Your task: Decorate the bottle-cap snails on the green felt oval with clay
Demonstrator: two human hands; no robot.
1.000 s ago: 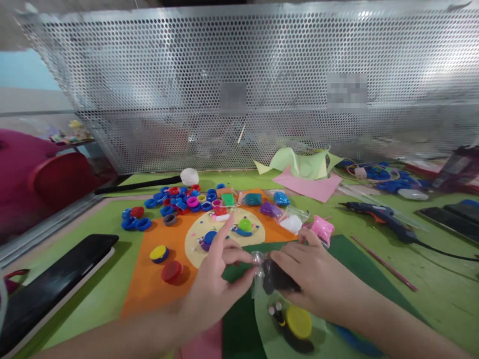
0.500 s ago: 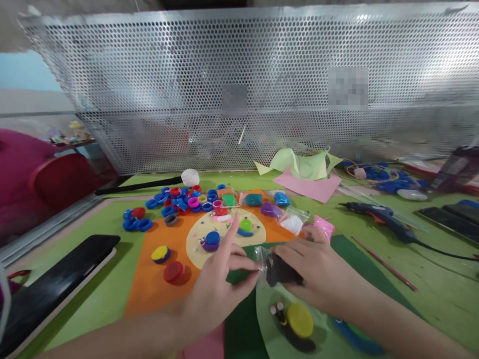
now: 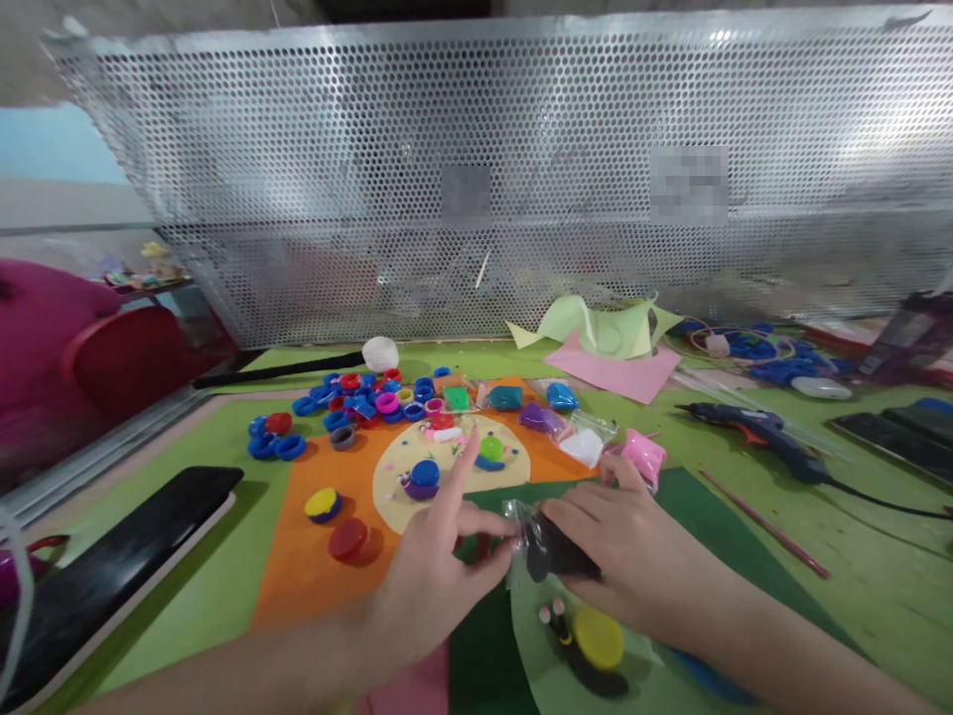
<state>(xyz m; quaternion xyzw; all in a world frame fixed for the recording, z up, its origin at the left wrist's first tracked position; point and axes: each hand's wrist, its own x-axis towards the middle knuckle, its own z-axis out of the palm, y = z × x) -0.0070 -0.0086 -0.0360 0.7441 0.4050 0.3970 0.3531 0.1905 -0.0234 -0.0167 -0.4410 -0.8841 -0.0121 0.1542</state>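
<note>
Clear bag [image 3: 527, 528], black lump [image 3: 564, 552] inside — left hand [image 3: 438, 566] pinching see-through end, right hand [image 3: 631, 536] gripping filled part.

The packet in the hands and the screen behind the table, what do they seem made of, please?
Packet: likely thin, glossy plastic; its clear end crinkles and shines. I cannot identify the black filling. Screen: probably bare metal, silvery and shiny, with rows of holes.

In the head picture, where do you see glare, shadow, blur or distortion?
Head view: glare on the perforated metal panel, strongest at right; head view: soft shadow beside the red cap; head view: black packet and left hand slightly soft; head view: long black object at left seemingly stretched toward the corner; head view: two pixelated patches over the panel.
</note>
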